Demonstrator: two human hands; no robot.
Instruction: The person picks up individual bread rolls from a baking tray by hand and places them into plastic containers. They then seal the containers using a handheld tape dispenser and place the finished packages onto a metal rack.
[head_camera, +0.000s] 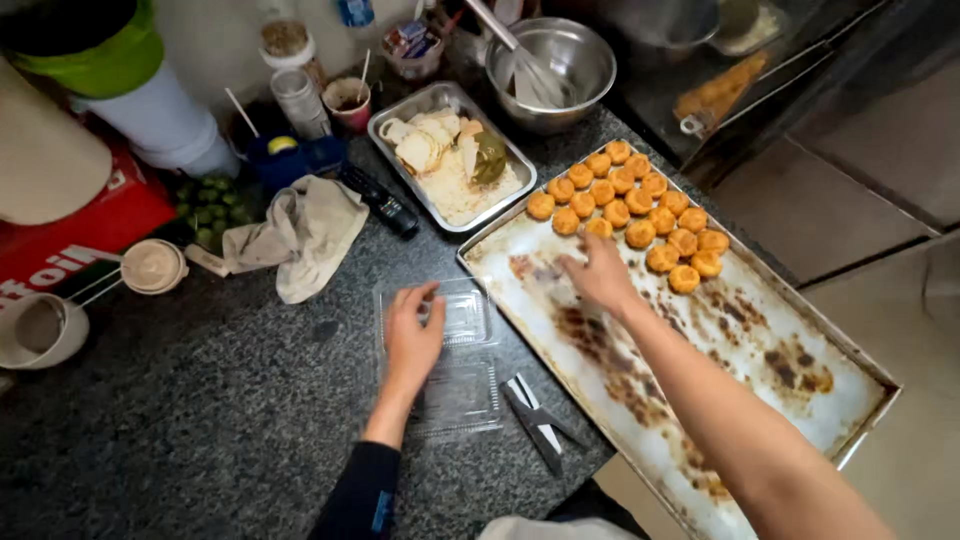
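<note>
My left hand (412, 335) rests with fingers spread on an open clear plastic clamshell box (470, 390) lying on the dark granite counter. My right hand (598, 275) reaches over a large stained metal baking tray (760, 340), its fingertips at the nearest of several round golden pastries (640, 205) grouped at the tray's far end. Whether the fingers have closed on a pastry is hidden by the back of the hand. The near part of the tray holds only brown baked-on marks.
A smaller steel pan (382, 128) of pale slices sits behind the box, a steel bowl with a whisk (580, 60) beyond it. A beige cloth (305, 235), a black remote-like device (385, 205), green limes (215, 205) and cups lie left. Black tongs (535, 415) lie near the box.
</note>
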